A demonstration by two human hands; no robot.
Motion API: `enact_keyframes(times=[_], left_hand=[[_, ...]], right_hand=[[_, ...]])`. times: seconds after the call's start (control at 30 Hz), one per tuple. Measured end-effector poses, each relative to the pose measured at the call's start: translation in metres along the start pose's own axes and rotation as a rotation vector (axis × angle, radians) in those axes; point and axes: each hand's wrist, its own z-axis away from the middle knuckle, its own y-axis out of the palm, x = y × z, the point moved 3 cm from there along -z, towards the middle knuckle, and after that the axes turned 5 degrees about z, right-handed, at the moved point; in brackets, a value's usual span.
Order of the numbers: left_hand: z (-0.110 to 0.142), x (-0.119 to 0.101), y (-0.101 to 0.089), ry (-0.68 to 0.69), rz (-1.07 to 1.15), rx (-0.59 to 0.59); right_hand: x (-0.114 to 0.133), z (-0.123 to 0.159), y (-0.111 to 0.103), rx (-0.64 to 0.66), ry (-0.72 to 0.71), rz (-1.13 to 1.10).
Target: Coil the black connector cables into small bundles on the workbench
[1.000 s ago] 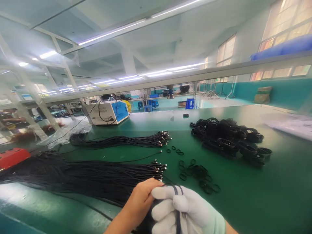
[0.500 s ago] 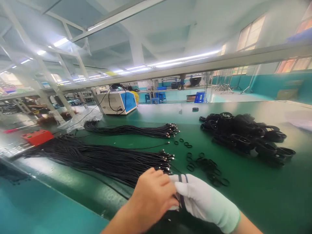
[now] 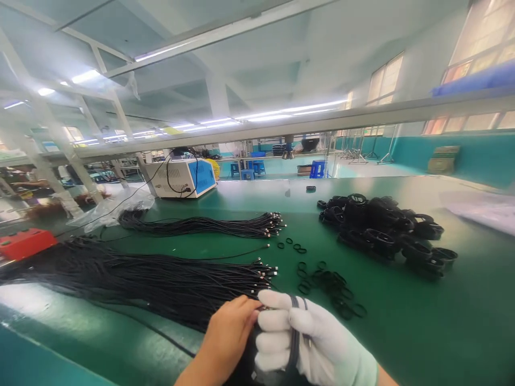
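My right hand [image 3: 317,332], in a white glove, is closed at the bottom of the head view. Its thumb presses dark strands of black cable [image 3: 295,343] that run across the curled fingers. A thin dark band [image 3: 306,304] circles the index finger. Bare and pinched, my left hand [image 3: 229,335] meets the gloved index fingertip; what its fingers grip is hidden. Just beyond lies a thick bundle of black cables [image 3: 161,279] with metal plug ends pointing right. Loose black rings [image 3: 333,284] are scattered right of the plugs.
A second cable bundle [image 3: 209,225] lies farther back. Black coiled pieces [image 3: 382,225] form a heap at right. A white and blue machine [image 3: 181,178] stands at the back left, near clear plastic [image 3: 108,209] and a red box [image 3: 28,243]. A metal beam [image 3: 249,128] crosses above the green table [image 3: 422,321].
My left hand has drawn back leftward from the glove, uncovering the gloved fingers and the dark strands over them. The camera view has shifted, so the table things sit farther left.
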Motion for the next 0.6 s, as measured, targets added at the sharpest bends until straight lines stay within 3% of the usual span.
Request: enact_keyframes(times=[0.07,0.13,0.27,0.37,0.5,0.6], left_hand=[[0.012,0.003,0.0,-0.013,-0.287,-0.07],[0.023,-0.002,0.005,0.049,-0.44,-0.102],[0.037,-0.029,0.021,0.29,-0.5,-0.096],[0.033,-0.045,0.013,0.402,-0.492,-0.103],[0.02,-0.052,-0.021,0.396,-0.386,0.007],[0.012,-0.047,-0.036,0.293,-0.13,0.142]], right_hand=[[0.011,-0.002,0.002,-0.07,-0.05,-0.079],[0.018,-0.003,0.001,-0.113,-0.086,-0.104],[0.014,-0.001,-0.009,-0.234,-0.104,0.018],[0.0,0.004,-0.016,-0.329,0.011,0.18],[-0.016,0.009,-0.009,-0.159,0.191,0.233],[-0.026,0.011,-0.003,-0.031,0.309,0.1]])
